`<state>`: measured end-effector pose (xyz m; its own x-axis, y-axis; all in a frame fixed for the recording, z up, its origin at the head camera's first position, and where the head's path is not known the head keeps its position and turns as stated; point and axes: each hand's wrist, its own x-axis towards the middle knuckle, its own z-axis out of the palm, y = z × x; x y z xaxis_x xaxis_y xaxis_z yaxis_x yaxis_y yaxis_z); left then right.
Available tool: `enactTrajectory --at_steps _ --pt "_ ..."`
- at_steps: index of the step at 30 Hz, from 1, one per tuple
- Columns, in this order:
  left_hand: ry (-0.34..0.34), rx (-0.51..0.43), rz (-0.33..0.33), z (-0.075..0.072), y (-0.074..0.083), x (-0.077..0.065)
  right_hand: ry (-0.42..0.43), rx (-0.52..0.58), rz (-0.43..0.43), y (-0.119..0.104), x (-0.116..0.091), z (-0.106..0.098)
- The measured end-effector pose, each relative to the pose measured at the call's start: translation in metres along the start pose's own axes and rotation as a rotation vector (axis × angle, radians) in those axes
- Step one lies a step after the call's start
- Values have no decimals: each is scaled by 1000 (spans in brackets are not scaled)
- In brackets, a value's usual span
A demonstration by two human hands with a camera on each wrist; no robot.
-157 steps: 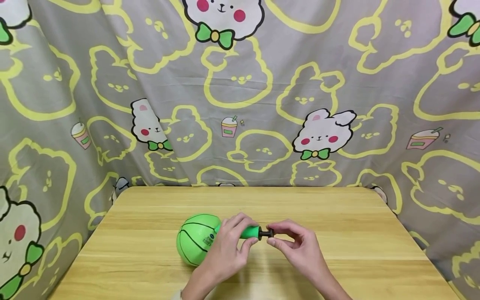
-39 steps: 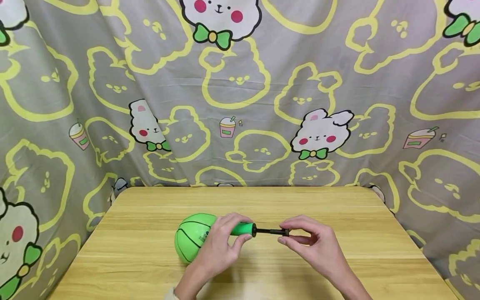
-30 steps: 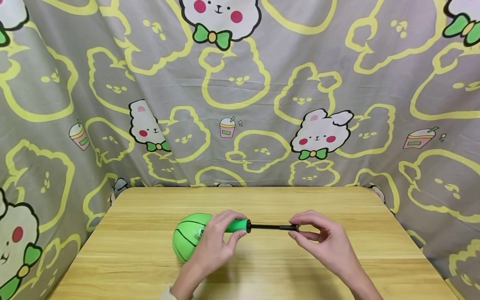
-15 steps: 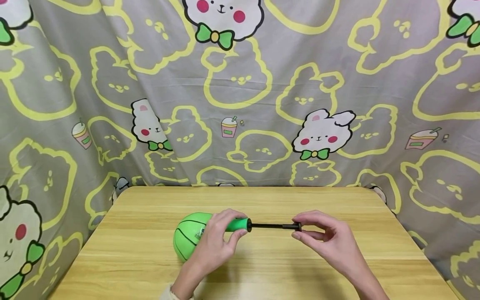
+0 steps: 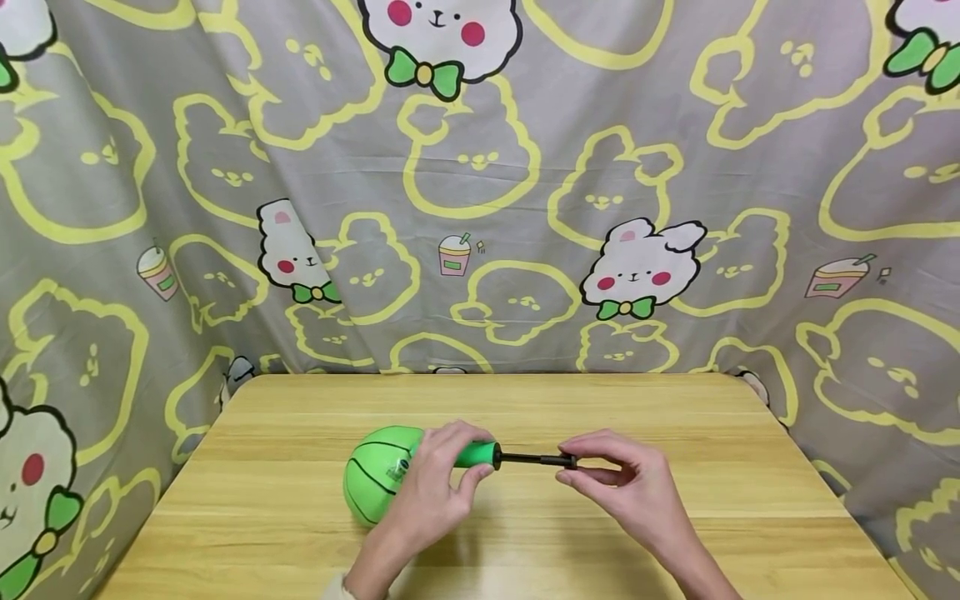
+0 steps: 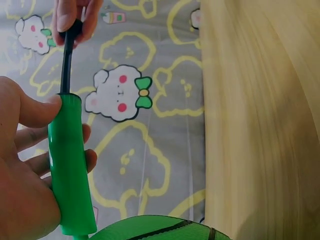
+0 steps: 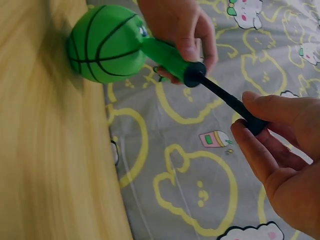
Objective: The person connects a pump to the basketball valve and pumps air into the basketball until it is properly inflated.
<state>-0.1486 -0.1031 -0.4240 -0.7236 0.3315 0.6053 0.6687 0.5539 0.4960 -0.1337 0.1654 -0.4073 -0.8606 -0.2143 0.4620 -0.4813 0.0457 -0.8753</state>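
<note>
My left hand point(image 5: 435, 479) grips the green barrel of a hand pump point(image 6: 70, 160), thumb near its black-capped end. The black plunger rod stands partly drawn out toward the right. Thumb and fingers of my right hand point(image 5: 630, 479) pinch the black knob at the rod's end, also seen in the right wrist view. On the left, a green ball point(image 7: 107, 45) with black basketball lines meets the pump's other end. Part of the ball is hidden behind my left hand in the head view.
The wooden table point(image 5: 570, 542) lies under both hands. Behind it and at both sides hangs a grey curtain point(image 5: 510, 200) with yellow outlines and white cartoon rabbits.
Over the last half second my right hand has moved left, pushing the plunger partway into the barrel. Earlier the rod went from nearly fully in to far drawn out. The left hand keeps its grip.
</note>
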Motion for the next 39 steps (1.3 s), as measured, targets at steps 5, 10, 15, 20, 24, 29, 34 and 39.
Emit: enactTrajectory --at_steps 5,10,15,20,24,29,34,39 --pt "-13 -7 -7 3 4 -1 14 17 -32 2 -1 9" --pt "-21 0 1 5 7 -2 18 37 -52 6 -3 17" --pt "-27 -4 14 8 9 -2 20 53 -71 10 -4 23" --pt "-37 -9 22 12 13 -3 16 70 -127 16 -5 29" --pt "-45 5 42 16 16 -3 16 72 -150 20 -7 35" --pt "-44 14 61 17 16 -4 17 52 -132 20 -8 37" --pt "-39 32 73 17 14 -3 4 10 -59 14 -7 35" --pt "-37 49 85 17 12 -2 -7 7 -7 12 -7 32"
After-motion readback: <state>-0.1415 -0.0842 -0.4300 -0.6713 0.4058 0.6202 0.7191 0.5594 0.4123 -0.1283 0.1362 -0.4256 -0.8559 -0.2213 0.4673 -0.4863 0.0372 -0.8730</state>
